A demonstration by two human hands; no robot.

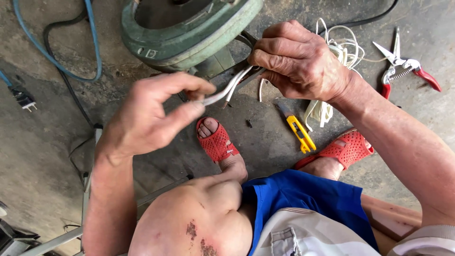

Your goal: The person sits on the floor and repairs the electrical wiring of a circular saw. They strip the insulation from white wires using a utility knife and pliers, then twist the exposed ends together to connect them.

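From the head view, your left hand (151, 114) pinches the free end of the white flat cable (227, 89) between thumb and forefinger, while your right hand (298, 61) is clenched around the same cable just beside the green round machine housing (189, 33). The cable runs taut between your two hands, above the concrete floor (265, 137) and your red sandal (217, 141). It looks light and bendy but springy, with a smooth sheath likely to slip, so grip it on the sheath close behind the bared ends. A coil of white cord (341, 52) lies under your right wrist; a yellow utility knife (298, 132) and red-handled snips (403, 66) lie nearby.
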